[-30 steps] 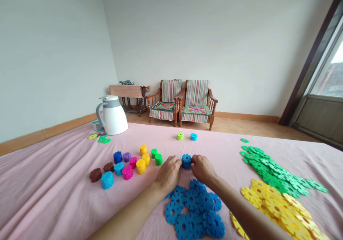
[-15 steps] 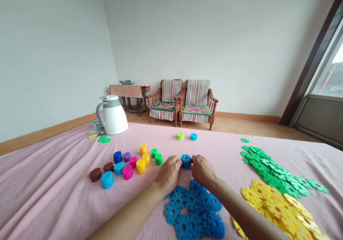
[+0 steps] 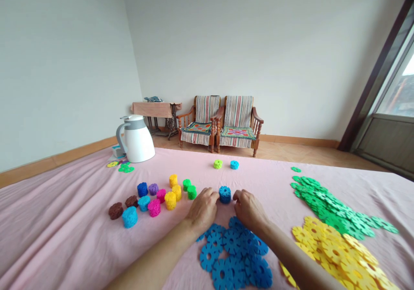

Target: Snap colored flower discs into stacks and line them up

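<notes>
A short round stack of blue notched plastic discs (image 3: 224, 194) stands upright on the pink cloth in front of me. Close against its left side is my left hand (image 3: 204, 204), fingers bent together; whether they touch the stack I cannot tell. Across a small gap on the right is my right hand (image 3: 249, 209), its fingers loosely curved and apart, holding nothing that shows. Below both hands lies a loose pile of blue flower-shaped discs (image 3: 232, 240), partly overlapping one another.
Several coloured disc stacks (image 3: 154, 207) stand at the left. A lime stack (image 3: 217, 164) and a light-blue stack (image 3: 234, 165) are farther back. Green discs (image 3: 323, 199) and yellow discs (image 3: 336, 252) lie in piles at right. A white jug (image 3: 139, 141) stands back left.
My right hand has moved slightly right, away from the blue stack, so a gap now shows. My left hand stays almost where it was.
</notes>
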